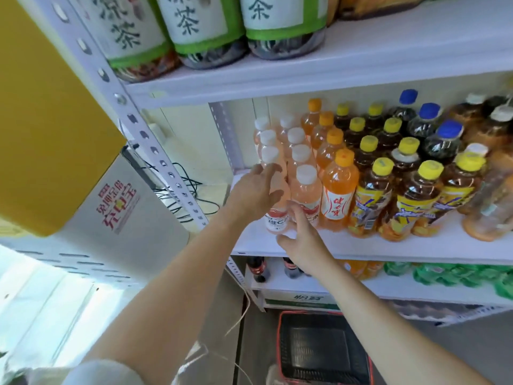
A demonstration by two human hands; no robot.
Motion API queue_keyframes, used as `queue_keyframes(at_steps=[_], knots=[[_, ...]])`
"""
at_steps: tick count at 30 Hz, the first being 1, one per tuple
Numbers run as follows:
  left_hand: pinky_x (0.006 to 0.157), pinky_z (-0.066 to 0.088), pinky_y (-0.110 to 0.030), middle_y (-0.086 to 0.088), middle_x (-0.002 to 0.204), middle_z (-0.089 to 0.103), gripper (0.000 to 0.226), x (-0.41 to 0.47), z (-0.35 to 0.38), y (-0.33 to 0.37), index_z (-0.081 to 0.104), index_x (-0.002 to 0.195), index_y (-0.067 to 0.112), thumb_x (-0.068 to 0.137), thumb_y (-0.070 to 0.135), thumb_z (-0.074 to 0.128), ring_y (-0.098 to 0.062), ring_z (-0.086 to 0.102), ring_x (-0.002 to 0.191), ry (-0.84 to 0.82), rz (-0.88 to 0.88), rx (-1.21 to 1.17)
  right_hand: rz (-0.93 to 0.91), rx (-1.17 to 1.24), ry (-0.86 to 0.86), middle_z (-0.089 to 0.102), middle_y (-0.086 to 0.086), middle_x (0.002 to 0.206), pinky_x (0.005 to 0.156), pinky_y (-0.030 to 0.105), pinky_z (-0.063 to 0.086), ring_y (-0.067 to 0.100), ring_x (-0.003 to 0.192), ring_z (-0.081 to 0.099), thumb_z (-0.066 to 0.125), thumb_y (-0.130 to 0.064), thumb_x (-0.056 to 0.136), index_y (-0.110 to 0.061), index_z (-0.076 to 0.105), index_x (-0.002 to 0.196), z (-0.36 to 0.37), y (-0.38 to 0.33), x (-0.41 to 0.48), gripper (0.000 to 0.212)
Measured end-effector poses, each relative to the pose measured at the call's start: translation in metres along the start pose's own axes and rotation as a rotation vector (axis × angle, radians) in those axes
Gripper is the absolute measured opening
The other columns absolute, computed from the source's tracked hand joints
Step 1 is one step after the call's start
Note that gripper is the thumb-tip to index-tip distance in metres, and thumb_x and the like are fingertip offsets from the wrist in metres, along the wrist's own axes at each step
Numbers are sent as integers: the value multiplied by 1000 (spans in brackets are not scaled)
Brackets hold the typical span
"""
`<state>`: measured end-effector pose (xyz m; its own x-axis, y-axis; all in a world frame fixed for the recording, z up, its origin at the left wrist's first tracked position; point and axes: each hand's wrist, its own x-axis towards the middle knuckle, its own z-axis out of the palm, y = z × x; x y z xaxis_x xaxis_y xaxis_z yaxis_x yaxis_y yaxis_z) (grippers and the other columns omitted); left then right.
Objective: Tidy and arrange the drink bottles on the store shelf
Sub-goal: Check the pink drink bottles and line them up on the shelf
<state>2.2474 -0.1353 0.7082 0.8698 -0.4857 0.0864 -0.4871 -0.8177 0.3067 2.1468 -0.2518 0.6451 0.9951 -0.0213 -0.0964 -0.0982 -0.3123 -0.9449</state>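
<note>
Currently the front pale-pink, white-capped plastic drink bottle [277,220], 2 columns left of the orange-capped orange soda bottle [337,190], is grasped by the left hand [256,190]. Whether the right hand [304,237] at its base grips cannot be told. Alignment is judged underway, and squaring into line is called for next.

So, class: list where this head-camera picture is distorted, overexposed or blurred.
Head view: the wide lens slants the shelf post; bright light washes out the lower-left panel; the tea bottles on top look soft; the label on the front pink bottle is sharper.

Left hand [254,191] covers pink bottle [277,219] mid-body; whether right hand [305,240] grips seems unclear.
</note>
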Motion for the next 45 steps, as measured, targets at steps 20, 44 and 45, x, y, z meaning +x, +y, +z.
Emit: queue_keyframes(at_steps=[20, 44, 45], knots=[[56, 45, -25, 6, 64, 64, 35, -65, -100, -20, 62, 95, 21, 85, 55, 61, -9, 57, 55, 328, -267, -1001, -203, 290, 86, 63, -18, 124, 88, 24, 51, 4, 114, 60, 73, -61, 73, -47, 48, 128, 2, -63, -63, 62], [69, 59, -27, -9, 109, 73, 84, -86, -48, 20, 41, 142, 32, 71, 23, 86, -23, 74, 94, 87, -187, -1508, -88, 321, 225, 67, -22, 115, 76, 16, 54, 2, 103, 66, 71, -55, 74, -52, 45, 128, 13, -80, -87, 61], [72, 59, -30, -9, 110, 73, 78, -85, -48, 21, 45, 140, 28, 74, 26, 85, -25, 73, 96, 73, -191, -1518, -103, 369, 211, 68, -16, 117, 75, 20, 55, 7, 104, 67, 70, -52, 75, -48, 48, 130, 11, -82, -82, 59]])
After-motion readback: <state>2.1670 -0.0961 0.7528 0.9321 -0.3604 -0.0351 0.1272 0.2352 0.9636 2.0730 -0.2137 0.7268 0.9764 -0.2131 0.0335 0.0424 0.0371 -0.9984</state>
